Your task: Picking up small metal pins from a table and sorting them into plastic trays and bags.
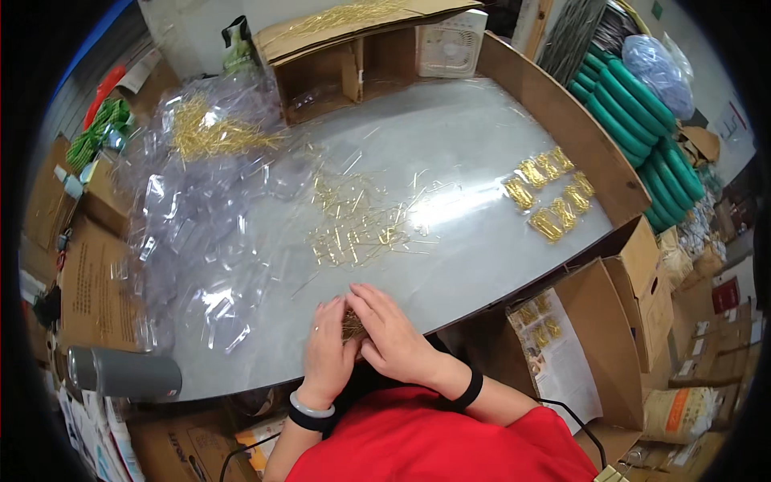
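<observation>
In the head view, a small bundle of gold pins (351, 324) sits at the near edge of the grey table (482, 145), well below the loose scattered pins (361, 225). The pins look thin, light, stiff and slippery, so the bundle is best pinched around its middle. The left hand (328, 353) and right hand (391, 337) are both closed around this bundle, fingers curled and touching.

Red short-sleeved shirt (450, 442); pale bangle (310, 406) and black band (305, 421) left wrist; black band right wrist (469, 390)
</observation>
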